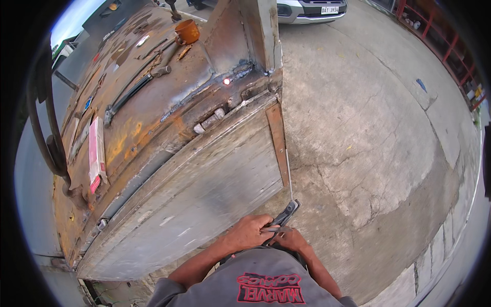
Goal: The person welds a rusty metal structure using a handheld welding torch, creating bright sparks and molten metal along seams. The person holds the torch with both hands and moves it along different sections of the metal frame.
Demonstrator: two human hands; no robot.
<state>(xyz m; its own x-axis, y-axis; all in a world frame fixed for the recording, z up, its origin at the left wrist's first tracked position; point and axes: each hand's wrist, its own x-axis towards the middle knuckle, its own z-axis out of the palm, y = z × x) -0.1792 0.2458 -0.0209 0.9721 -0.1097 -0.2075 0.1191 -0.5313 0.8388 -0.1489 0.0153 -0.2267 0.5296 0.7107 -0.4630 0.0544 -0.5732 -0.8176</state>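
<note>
"How is the left hand (249, 232)?"
"Clamped round a black electrode holder (287, 211), with the right hand (289, 239) close against it (whose own grip I can't make out)."
"And the welding rod (289, 174)?"
"Projecting from the holder's head, near a gray panel (199, 199). Beyond, a pink-and-white box (95, 146) lies on rusty steel decking (134, 134)."

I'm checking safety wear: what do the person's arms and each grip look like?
The left grip and right grip are bare hands without gloves. The left forearm and right forearm are uncovered; no watch shows. The grey shirt has short sleeves and a red and black print.
</note>
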